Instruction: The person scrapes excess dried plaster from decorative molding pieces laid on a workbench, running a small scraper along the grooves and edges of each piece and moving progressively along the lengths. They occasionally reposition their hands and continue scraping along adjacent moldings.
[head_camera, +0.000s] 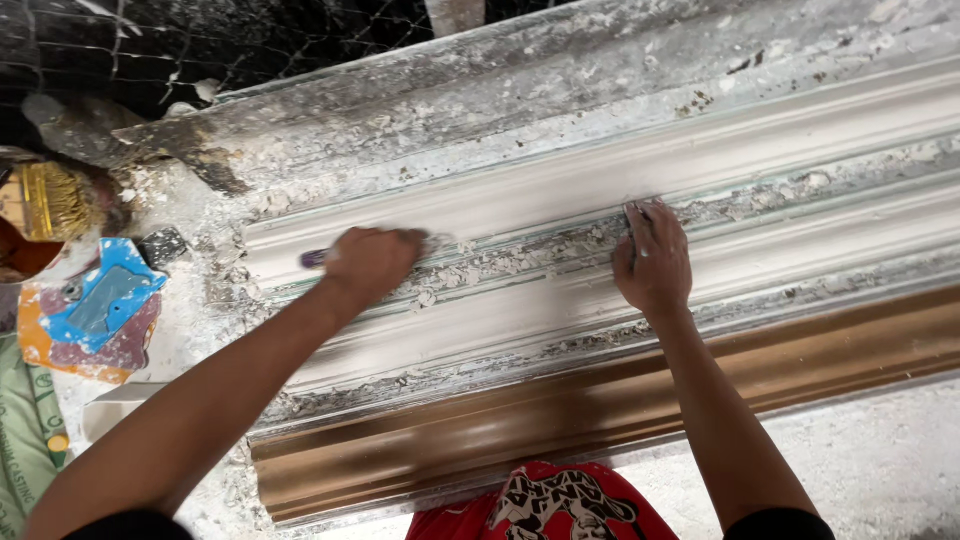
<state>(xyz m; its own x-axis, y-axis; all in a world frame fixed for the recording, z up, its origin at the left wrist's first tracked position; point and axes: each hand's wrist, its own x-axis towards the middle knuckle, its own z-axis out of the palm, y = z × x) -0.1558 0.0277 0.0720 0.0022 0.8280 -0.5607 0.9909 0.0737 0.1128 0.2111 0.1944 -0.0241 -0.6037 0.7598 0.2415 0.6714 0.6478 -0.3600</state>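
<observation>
Nearest us runs the brown mould edge (600, 400); beyond it, on the white plaster cornice (560, 190), our left hand (372, 262) is closed around a purple-handled tool (314, 258), while our right hand (652, 262) presses curled fingers into the crumbly groove (520, 262).

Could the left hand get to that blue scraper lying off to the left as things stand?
Probably not straight away: the left hand is closed around a purple-handled tool. The blue scraper lies uncovered nearby.
</observation>
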